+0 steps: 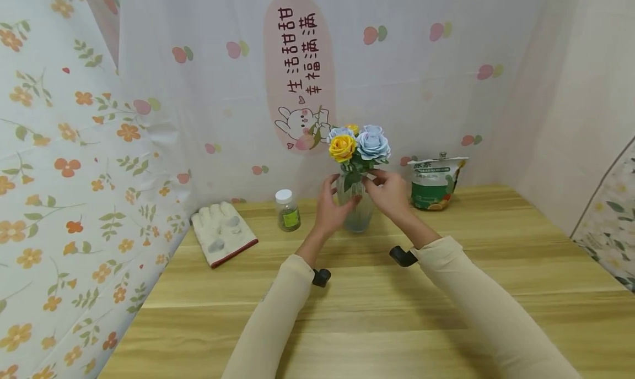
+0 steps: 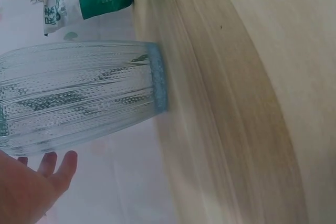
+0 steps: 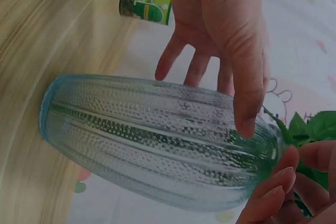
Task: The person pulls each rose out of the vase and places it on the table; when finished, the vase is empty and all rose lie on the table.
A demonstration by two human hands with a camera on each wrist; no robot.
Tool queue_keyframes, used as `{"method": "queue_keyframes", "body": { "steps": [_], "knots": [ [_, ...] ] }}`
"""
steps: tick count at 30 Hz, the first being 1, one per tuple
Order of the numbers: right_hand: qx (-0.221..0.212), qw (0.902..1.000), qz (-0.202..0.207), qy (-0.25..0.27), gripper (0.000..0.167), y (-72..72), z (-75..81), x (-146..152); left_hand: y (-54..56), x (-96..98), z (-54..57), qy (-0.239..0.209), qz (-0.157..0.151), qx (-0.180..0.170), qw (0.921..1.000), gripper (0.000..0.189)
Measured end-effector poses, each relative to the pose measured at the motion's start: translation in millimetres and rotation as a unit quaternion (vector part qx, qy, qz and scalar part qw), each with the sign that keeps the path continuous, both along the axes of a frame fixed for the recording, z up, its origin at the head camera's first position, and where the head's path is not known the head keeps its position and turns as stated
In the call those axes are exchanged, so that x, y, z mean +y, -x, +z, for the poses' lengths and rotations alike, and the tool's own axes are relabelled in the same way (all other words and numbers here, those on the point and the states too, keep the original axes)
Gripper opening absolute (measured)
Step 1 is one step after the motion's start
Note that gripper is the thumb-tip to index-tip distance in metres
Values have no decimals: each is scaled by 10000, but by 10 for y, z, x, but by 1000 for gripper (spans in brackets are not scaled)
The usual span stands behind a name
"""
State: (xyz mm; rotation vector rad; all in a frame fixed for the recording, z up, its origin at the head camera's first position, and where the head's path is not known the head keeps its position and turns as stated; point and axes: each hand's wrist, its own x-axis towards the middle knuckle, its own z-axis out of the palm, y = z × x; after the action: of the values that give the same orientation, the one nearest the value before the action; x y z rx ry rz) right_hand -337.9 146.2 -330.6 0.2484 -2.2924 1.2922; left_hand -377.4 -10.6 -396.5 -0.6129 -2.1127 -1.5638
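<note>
A ribbed clear glass vase (image 1: 358, 220) with a bluish base stands upright on the wooden table. Artificial roses fill its mouth: blue ones (image 1: 373, 143) and yellow ones (image 1: 342, 148), above green leaves (image 3: 317, 125). My left hand (image 1: 331, 207) holds the vase's upper left side, thumb across the front and the other fingers along the side and behind. At the rim, my right hand (image 1: 390, 194) pinches the green leaves between thumb and fingers; exactly which leaf or stem is hidden. The left wrist view shows the vase (image 2: 79, 93) sideways, with left fingertips beside it.
Left of the vase stands a small clear jar (image 1: 288, 214) with a white lid and green label. Farther left lies a white work glove (image 1: 223, 233) with a red cuff. A green-and-white pouch (image 1: 432, 187) closed with a clip stands at right. A printed cloth backdrop (image 1: 218, 103) hangs behind the table.
</note>
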Motion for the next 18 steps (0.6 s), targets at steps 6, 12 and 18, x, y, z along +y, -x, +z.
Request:
{"method": "queue_keyframes", "body": {
  "steps": [6,12,18],
  "knots": [
    [-73,9973,-25,724,27,93,-20,-45,23,51,-1,-92,-98,-18,9999,75],
    [-355,9893,143,1408,28,175,-41,-41,39,81,-22,-182,-99,-191,9996,84],
    [-607,9803,520,1807,25,206,-16,-46,81,93,-53,-47,-21,-301,9995,93]
  ]
}}
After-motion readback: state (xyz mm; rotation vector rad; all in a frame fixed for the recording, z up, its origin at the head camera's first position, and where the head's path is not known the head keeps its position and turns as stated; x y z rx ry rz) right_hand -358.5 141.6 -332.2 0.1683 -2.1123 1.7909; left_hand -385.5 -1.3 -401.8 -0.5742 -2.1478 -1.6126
